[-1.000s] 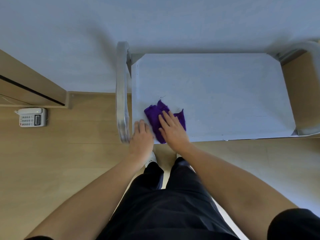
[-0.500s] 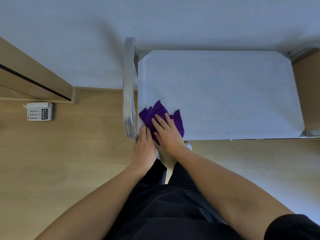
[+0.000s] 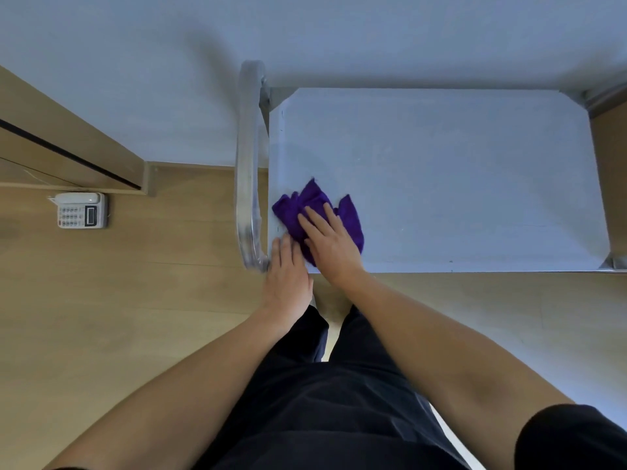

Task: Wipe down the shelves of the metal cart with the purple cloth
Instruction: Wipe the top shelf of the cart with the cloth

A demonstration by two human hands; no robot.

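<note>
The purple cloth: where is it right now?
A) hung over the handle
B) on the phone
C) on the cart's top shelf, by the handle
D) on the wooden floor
C: the purple cloth lies on the shelf beside the handle, pressed by the right hand.

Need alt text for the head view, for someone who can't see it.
A right hand presses a purple cloth on the cart shelf's near-left corner; the left hand rests beside it at the edge. A phone sits on the floor.

We see the pale top shelf (image 3: 458, 171) of the metal cart (image 3: 246, 164), a crumpled purple cloth (image 3: 315, 198) lying near its front left corner, the cart on a wooden floor (image 3: 135, 300), a white telephone (image 3: 81, 210) lying there
</note>
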